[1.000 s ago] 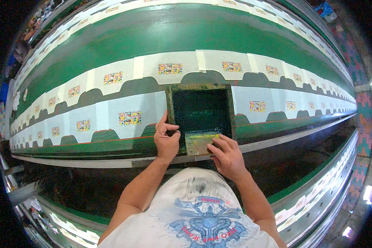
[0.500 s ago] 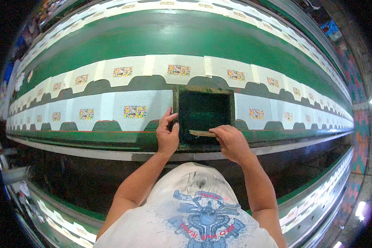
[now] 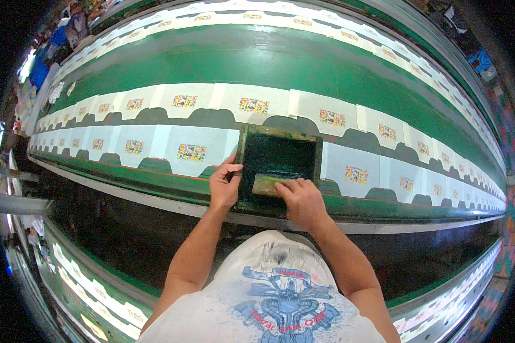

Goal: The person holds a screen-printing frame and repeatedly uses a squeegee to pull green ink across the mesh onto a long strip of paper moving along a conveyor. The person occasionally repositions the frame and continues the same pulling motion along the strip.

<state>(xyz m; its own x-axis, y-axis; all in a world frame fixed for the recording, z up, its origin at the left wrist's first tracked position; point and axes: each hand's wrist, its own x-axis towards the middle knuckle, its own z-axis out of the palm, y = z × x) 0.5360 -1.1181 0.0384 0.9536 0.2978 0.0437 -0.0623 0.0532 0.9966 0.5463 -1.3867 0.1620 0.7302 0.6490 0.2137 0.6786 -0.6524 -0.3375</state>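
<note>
A screen-printing frame [image 3: 280,136] with a dark, wet-looking mesh lies over the near row of white cut pieces on the green table. My left hand [image 3: 224,186] grips its left side, fingers bent against the rim. My right hand [image 3: 303,201] is closed on a squeegee [image 3: 263,186], a flat, worn wooden one, which sits at the near end of the mesh with its broad face showing. To the left of the frame is a white piece [image 3: 218,143] bearing a colourful rectangular print; whatever lies beneath the mesh is hidden.
The long green table [image 3: 223,54] carries a second row of printed white pieces [image 3: 280,97] beyond the frame, and more rows at its far side. A pale rail [image 3: 171,204] runs along the near edge. Another table with white pieces [image 3: 91,294] stands lower left.
The squeegee has tilted, so its broad face now shows, and my right hand has shifted slightly left with it. My left hand stays at the frame's side. The whole view has turned a little.
</note>
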